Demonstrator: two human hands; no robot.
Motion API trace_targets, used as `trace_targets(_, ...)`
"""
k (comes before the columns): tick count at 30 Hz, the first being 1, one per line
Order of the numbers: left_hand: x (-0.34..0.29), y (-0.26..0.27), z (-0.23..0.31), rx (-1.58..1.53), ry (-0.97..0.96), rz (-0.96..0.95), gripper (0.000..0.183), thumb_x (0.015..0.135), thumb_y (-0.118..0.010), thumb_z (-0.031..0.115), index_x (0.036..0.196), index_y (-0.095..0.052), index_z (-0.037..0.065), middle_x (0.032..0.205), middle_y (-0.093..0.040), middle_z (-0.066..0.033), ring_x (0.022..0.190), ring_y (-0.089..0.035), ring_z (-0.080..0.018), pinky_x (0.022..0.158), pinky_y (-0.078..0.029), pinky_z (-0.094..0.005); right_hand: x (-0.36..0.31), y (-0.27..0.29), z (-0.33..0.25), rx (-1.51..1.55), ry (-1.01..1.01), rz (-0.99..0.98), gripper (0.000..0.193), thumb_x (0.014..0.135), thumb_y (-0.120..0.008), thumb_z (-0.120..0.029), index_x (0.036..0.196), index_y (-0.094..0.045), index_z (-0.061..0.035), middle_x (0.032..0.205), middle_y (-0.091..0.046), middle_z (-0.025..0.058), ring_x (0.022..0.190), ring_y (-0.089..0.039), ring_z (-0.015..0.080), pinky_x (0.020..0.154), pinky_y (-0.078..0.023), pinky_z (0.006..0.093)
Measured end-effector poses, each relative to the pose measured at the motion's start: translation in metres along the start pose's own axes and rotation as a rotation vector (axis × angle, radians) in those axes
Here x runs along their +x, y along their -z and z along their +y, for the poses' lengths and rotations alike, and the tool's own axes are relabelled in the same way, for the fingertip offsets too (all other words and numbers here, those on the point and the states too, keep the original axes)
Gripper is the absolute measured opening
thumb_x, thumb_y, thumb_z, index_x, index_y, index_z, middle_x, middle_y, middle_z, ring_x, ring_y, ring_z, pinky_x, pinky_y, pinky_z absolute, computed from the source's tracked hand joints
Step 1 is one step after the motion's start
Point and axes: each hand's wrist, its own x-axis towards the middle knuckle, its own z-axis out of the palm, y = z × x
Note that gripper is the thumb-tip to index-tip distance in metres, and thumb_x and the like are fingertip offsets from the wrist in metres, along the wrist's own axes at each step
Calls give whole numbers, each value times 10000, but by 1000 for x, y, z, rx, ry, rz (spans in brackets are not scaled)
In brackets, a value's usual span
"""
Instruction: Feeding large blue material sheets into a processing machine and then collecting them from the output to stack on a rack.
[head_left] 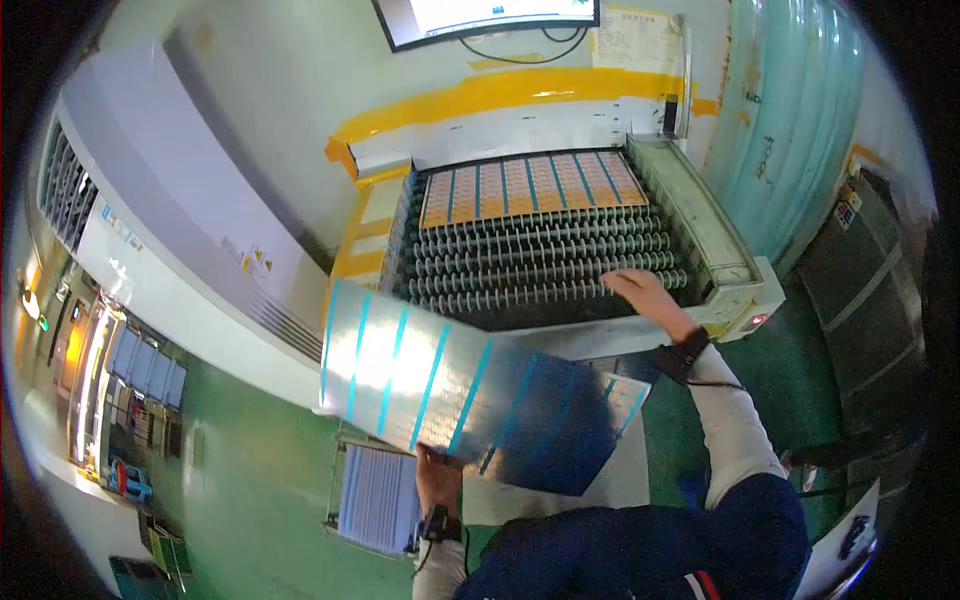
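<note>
My left hand [437, 484] grips the near edge of a large, thin, shiny metallic panel [470, 375] with blue-green stripes. The panel is tilted in front of the roller conveyor [530, 262], its right part in shadow. My right hand [640, 294] is over the near right rollers, apart from the panel. Its fingers are stretched toward the left, and nothing shows in them. At the far end of the rollers lies a copper-coloured panel [530, 187] with similar blue-green stripes. Dark bands [686, 352] circle both wrists.
The conveyor's pale side frame [705, 210] runs along the right. A long white machine cabinet [180, 260] flanks the left. Below the panel stands a rack [375, 500] with light-blue slats. A monitor [490, 18] hangs at the back, and dark panels [870, 300] stand at right.
</note>
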Motion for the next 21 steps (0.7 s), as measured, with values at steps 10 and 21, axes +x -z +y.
trace_targets(10,12,-108,-57,110,71,-131,286,962,-440,382,1040,-580,146,1206,-564,-84,1162,-489,-264,1013,-351,-478,-235,63,79,209,-441,469,299,906,-542,-290,863,-649,-14,777,-621,15,635,-495,84,574,-397,224)
trace_targets(21,80,-127,-105,-40,188,-346,392,966,-429,365,1232,-479,81,1269,-520,-79,1171,-473,-270,1006,-352,-463,-303,-29,44,805,-685,44,395,952,-471,-326,1193,-496,-13,1129,-585,136,945,-596,233,810,-481,347)
